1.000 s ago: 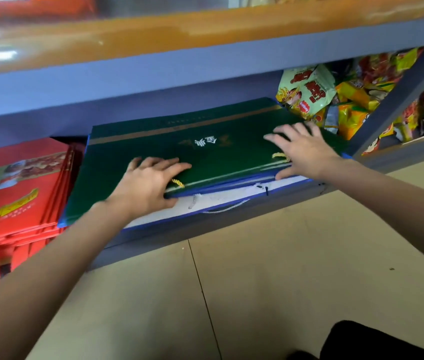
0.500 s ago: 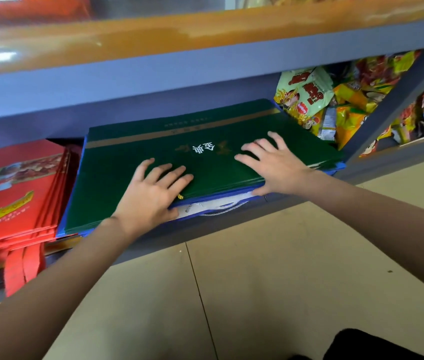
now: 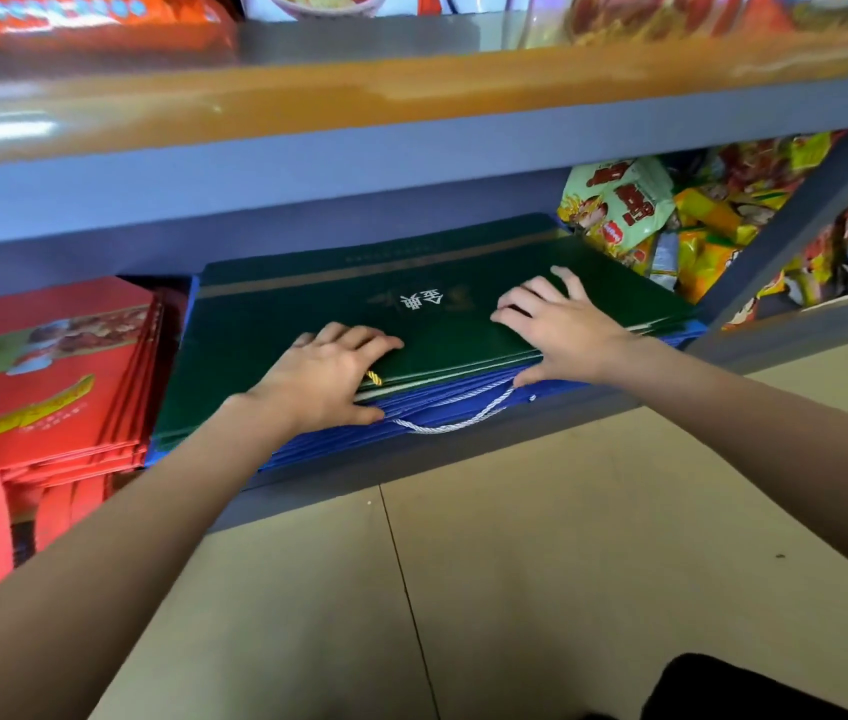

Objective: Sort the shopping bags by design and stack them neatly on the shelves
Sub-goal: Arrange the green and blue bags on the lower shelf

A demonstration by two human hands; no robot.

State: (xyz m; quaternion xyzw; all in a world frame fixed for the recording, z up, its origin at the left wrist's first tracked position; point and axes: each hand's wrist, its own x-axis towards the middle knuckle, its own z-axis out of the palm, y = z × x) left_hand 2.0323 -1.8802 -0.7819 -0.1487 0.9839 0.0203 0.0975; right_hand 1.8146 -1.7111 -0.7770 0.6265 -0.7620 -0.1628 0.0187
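Green bags (image 3: 411, 324) slid deeper onto the blue stack (image 3: 411, 413) under my left hand (image 3: 328, 376) and right hand (image 3: 562, 330); fingers flat, gripping nothing. Nearly squared up.

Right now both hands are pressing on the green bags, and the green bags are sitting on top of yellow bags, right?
Not quite. In the head view, both hands, left and right, do press on the green bags, but the bags underneath are blue bags, not yellow.
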